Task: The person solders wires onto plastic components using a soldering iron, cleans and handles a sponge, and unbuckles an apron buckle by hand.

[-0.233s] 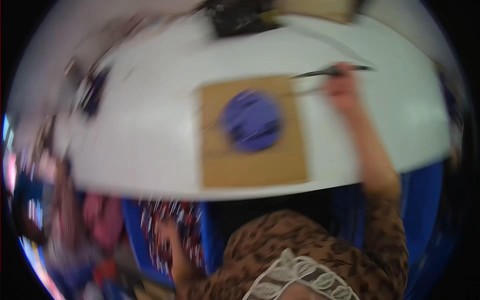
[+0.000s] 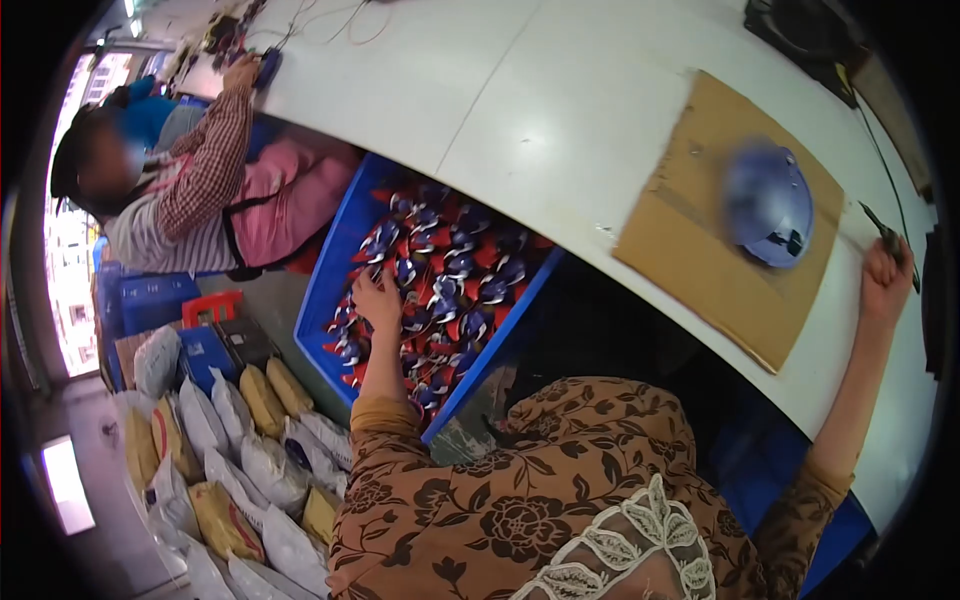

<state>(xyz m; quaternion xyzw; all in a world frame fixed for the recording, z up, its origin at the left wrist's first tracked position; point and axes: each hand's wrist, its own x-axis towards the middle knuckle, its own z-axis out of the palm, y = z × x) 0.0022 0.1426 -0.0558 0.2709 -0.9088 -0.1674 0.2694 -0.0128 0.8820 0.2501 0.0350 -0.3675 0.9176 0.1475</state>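
Observation:
My left hand (image 2: 376, 298) is over the blue bin (image 2: 318, 290), its fingers apart and touching or just above the piled red and blue parts (image 2: 455, 275). Whether a fingertip presses on one part is hard to see. On the right, my right hand (image 2: 886, 280) is closed around a slim, dark, corded tool that looks like a soldering iron (image 2: 880, 222), its tip pointing away from me. Beside that hand, a shiny purple-blue domed piece (image 2: 772, 205), partly blurred, rests on a cardboard sheet (image 2: 690, 235) on the white table (image 2: 560, 130).
A seated person (image 2: 200, 190) works at the table on the left, hands on a dark blue item (image 2: 268, 65). Several filled bags (image 2: 230, 450) and a red stool (image 2: 210, 308) stand on the floor. A black box (image 2: 800, 40) and the tool's cord (image 2: 885, 150) are at the back right.
My view has swung left and sharpened, bringing the bin, bags and seated person clearly into sight. My left hand is still at the bin, and my right hand still holds the soldering iron.

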